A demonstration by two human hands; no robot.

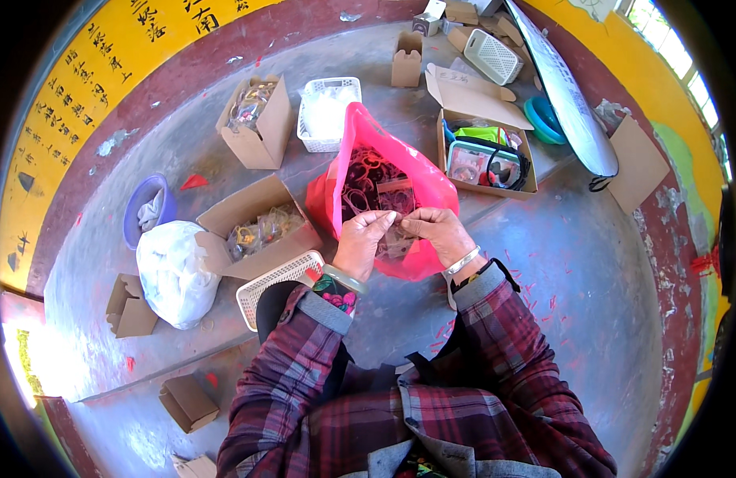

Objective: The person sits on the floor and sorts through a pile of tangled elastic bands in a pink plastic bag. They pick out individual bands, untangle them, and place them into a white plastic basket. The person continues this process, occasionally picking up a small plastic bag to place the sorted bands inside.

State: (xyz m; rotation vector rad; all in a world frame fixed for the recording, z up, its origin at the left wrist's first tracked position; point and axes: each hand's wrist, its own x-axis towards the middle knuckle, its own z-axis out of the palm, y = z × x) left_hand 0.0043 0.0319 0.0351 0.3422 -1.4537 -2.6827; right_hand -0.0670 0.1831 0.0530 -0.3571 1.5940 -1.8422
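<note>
Both of my hands meet over the near side of a bright pink plastic bag (pixel 441 193), whose mouth gapes upward. Inside the bag lie many small dark and reddish ring-like pieces (pixel 369 170) and what looks like clear packets. My left hand (pixel 362 240) is closed in a pinch, thumb against fingertips. Just beside it, my right hand (pixel 442 233) pinches too, and the fingertips of both hands nearly touch. What they hold is too small to make out. Clear film shows just below the fingers; whether it is in their grip I cannot tell.
Left of the bag stand an open carton (pixel 260 191) of packets, a white basket (pixel 276 280) and a stuffed white bag (pixel 177 275). Farther off are a tall carton (pixel 260 135), another white basket (pixel 328 142), and a carton (pixel 495 189) with a clear box and black cord.
</note>
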